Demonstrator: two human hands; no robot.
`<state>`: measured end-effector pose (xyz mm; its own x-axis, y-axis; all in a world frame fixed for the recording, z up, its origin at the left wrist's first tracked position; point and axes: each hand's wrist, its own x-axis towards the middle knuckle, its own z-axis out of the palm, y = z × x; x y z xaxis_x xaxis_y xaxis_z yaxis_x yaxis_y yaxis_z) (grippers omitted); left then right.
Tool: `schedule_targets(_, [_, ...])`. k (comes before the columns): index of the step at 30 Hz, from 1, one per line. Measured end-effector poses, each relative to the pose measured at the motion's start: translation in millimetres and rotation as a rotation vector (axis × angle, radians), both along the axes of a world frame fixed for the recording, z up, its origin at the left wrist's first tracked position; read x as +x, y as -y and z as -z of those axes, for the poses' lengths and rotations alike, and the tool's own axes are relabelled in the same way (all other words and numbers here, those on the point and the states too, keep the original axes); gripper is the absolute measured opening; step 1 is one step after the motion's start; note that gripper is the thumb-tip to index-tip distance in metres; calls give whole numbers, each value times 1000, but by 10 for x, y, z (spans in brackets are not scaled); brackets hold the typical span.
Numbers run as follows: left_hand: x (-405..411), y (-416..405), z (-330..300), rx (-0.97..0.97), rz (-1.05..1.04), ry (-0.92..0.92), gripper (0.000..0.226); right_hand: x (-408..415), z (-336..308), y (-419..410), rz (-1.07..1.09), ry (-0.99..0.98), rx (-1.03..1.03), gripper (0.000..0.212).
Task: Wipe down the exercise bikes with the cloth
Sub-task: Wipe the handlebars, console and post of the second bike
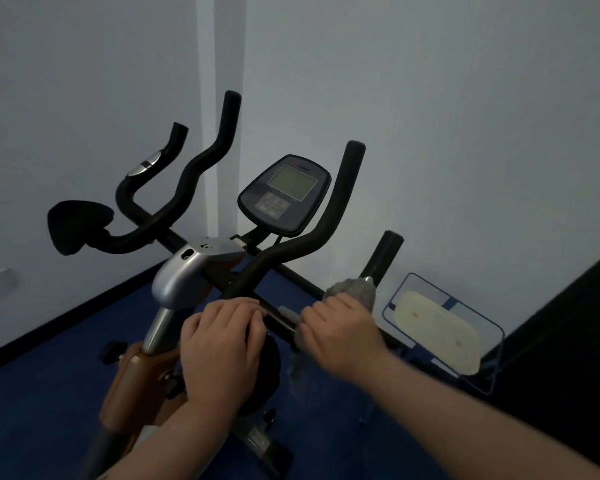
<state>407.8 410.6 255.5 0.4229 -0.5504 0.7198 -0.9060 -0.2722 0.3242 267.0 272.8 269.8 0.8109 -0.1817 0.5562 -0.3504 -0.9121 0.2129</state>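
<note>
An exercise bike stands in front of me, with black handlebars (329, 220), a dark console (286, 195) with a grey screen, a silver stem cover (184, 271) and an orange-brown frame (132, 382). My left hand (222, 344) rests with curled fingers over the near end of a black bar. My right hand (340, 327) is closed around a grey cloth (354, 287), pressing it onto the black bar just right of my left hand. Part of the cloth hangs below my right hand. The bar under both hands is hidden.
A black padded rest (77, 223) sits at the bike's left. A blue-framed panel (444, 327) with a pale pad leans at the right beside a dark wall. White walls close in behind; blue carpet (49, 403) covers the floor.
</note>
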Motion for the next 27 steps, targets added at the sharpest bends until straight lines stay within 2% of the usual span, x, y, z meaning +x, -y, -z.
schedule_targets(2, [1,-1,5,-12,5,-7,23,-147,-265,294,-126,-148,-55,28])
schedule_targets(4, [-2,3,0,-22,10,-13,24,-248,-499,591,-77,-133,-31,28])
schedule_targets(7, [5,11,14,-16,6,-19,24,-159,-393,451,182,125,163,28])
schedule_targets(9, [19,11,33,-7,5,-24,24,43,-74,77,246,240,258,25])
schedule_targets(11, [26,13,35,1,1,-22,23,60,117,-154,111,152,154,22])
schedule_targets(13, [19,18,30,-2,-3,-13,22,-78,-47,80,-88,-35,56,25])
schedule_targets(15, [11,15,10,-7,-3,-18,22,-227,-351,465,-174,-148,0,28])
schedule_targets(18, [1,10,1,-18,-8,-26,22,-239,-501,636,16,60,87,27])
schedule_targets(20, [1,7,8,-21,-9,-23,22,-72,-157,283,162,236,238,25])
schedule_targets(21, [5,8,5,-26,-12,-23,23,-15,33,96,139,255,241,24])
schedule_targets(23, [4,12,-4,-24,-9,-20,23,-57,175,-2,-32,142,138,23])
schedule_targets(25, [0,17,-3,-22,-7,-12,23,-153,-89,339,-195,-31,-12,27])
schedule_targets(27, [5,13,-6,-33,-6,-17,23,-219,-444,709,-222,-135,-85,31])
